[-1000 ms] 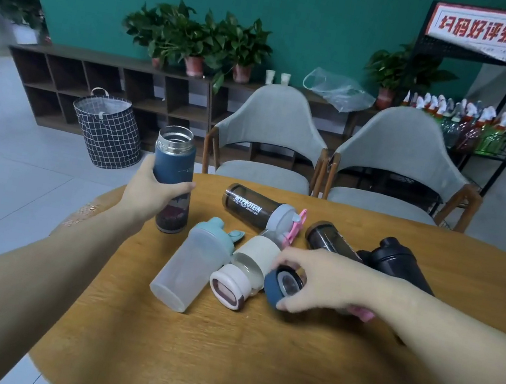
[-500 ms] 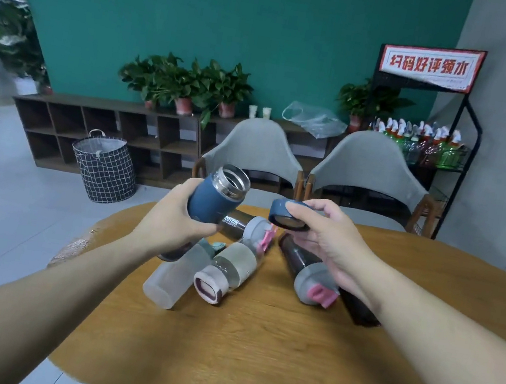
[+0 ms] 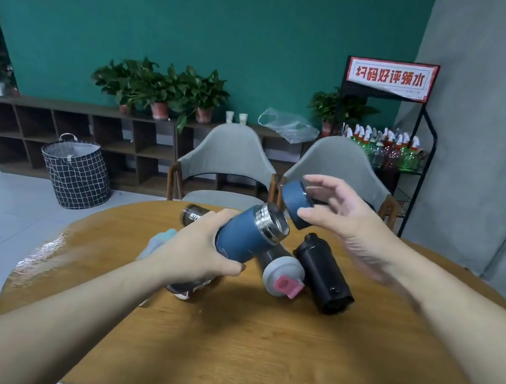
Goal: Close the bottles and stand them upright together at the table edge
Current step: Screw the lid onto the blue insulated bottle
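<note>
My left hand (image 3: 198, 253) grips a blue thermos bottle (image 3: 245, 237), tilted to the right above the table, its steel mouth uncovered. My right hand (image 3: 344, 220) holds the matching blue cap (image 3: 296, 203) between thumb and fingers, just above and to the right of that mouth, not touching it. On the wooden table (image 3: 251, 352) lie a black bottle (image 3: 324, 277), a dark bottle with a grey lid and pink flap (image 3: 284, 274), and a dark shaker labelled MYPROTEIN (image 3: 192, 215). A frosted bottle with a teal lid (image 3: 158, 239) and another bottle are mostly hidden under my left hand.
Two grey chairs (image 3: 226, 160) stand at the table's far side. Behind them are a low wooden shelf (image 3: 70, 137) with potted plants, a checked basket (image 3: 75, 172) on the floor at left, and a black rack of drinks (image 3: 385, 150) at right.
Both hands have risen and drawn closer. The thermos is tilted further toward the right hand, and the cap has turned and now sits just beside the bottle's mouth.
</note>
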The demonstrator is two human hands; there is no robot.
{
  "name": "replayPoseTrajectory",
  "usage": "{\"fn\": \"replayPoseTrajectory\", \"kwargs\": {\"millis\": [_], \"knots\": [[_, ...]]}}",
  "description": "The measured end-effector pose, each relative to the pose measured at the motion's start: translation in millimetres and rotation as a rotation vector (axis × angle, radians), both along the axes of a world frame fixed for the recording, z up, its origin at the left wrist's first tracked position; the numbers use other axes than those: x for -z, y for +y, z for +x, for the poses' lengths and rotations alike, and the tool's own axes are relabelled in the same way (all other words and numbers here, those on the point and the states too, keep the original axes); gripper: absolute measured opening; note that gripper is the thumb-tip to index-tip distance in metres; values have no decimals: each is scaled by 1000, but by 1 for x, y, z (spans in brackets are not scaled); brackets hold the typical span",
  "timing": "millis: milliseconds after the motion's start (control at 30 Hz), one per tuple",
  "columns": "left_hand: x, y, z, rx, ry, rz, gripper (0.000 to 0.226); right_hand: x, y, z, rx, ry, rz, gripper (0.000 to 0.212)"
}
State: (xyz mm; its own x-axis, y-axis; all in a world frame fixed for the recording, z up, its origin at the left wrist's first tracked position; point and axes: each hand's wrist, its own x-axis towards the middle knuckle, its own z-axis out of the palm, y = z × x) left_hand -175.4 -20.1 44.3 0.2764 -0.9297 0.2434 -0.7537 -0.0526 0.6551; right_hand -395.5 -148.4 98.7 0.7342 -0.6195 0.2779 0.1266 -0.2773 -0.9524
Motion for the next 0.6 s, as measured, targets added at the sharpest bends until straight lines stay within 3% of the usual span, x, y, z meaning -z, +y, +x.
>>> {"fn": "replayPoseTrajectory", "kwargs": {"millis": [100,333,600], "knots": [[-1,-4,-7,27,11,24,77,-4,-2,-8,-28,148,-242,65],[2,-7,-8,50,-63,27,78,-15,-11,-17,-132,361,-661,63],[3,-10,-11,22,-83,-29,82,-16,-20,-16,-144,390,-644,59]]}}
